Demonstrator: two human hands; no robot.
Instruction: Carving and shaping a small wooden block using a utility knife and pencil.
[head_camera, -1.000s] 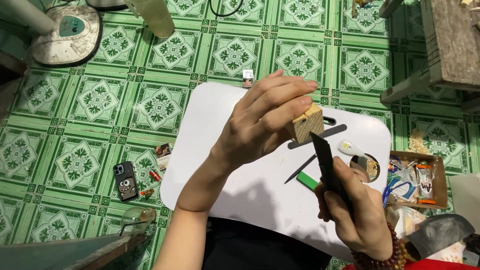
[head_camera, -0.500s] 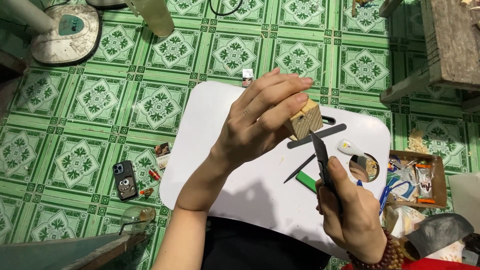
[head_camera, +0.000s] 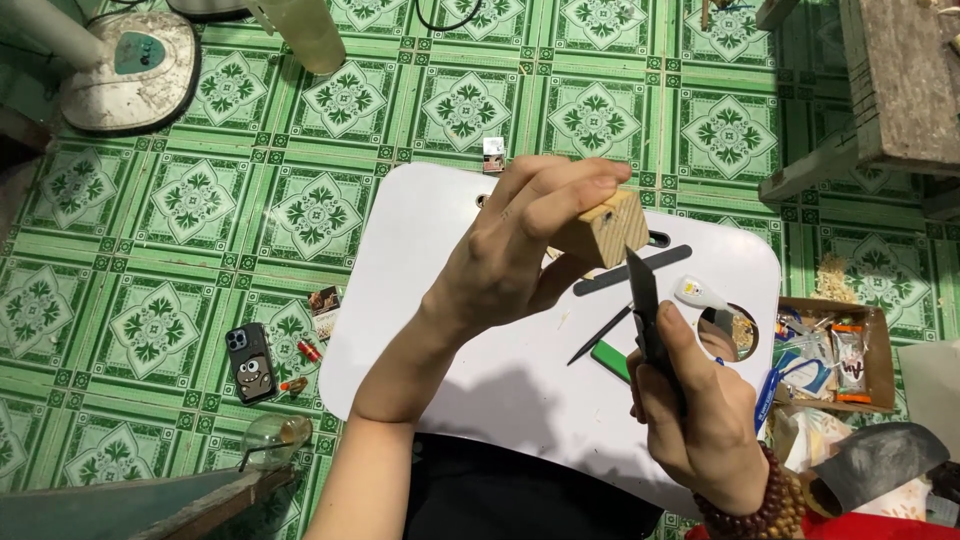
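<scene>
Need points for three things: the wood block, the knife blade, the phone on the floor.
wood block (head_camera: 612, 228), head view, on its pale end face, held in the left hand.
knife blade (head_camera: 641, 285), head view, mid-blade, above the right hand's grip.
phone (head_camera: 251, 362), head view, middle of its dark case back.

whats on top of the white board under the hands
On the white board lie a flat dark strip, a thin dark spike, a green piece and a small white tube. The hands and forearm cover part of the board.

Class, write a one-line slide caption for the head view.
Left hand holds a wooden block; right hand sets a dark blade to it above a white tray.
</scene>
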